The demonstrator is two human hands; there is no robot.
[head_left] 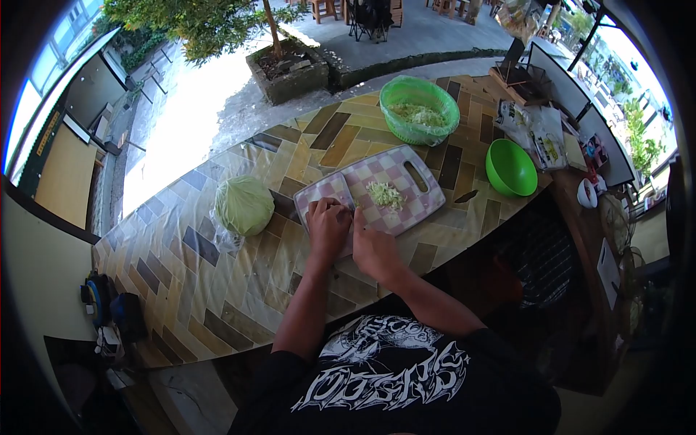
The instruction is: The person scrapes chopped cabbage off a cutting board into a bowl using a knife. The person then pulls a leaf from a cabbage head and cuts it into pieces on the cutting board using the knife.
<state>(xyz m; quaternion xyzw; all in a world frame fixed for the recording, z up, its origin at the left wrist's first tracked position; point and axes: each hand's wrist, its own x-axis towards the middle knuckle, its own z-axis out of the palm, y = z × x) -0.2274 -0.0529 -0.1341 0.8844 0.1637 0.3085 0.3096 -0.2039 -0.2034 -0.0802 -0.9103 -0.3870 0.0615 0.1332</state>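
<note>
A pink and white checkered cutting board (428, 206) lies on the table, with a small pile of chopped pale green cabbage (385, 196) on it. My left hand (328, 223) rests on the board's left part, fingers curled and pressed down; what lies under them is too small to make out. Close beside it, my right hand (373, 250) is closed around a knife handle, and the knife's blade (346, 190) points away across the board. A cabbage head (244, 205) sits on clear plastic to the left.
Behind the board stands a green basket (420, 133) lined with plastic, holding shredded cabbage. A green bowl (510, 168) is at the right edge of the tiled-pattern table (232, 304). Plastic packages (542, 138) and a small white bowl (587, 193) lie farther right.
</note>
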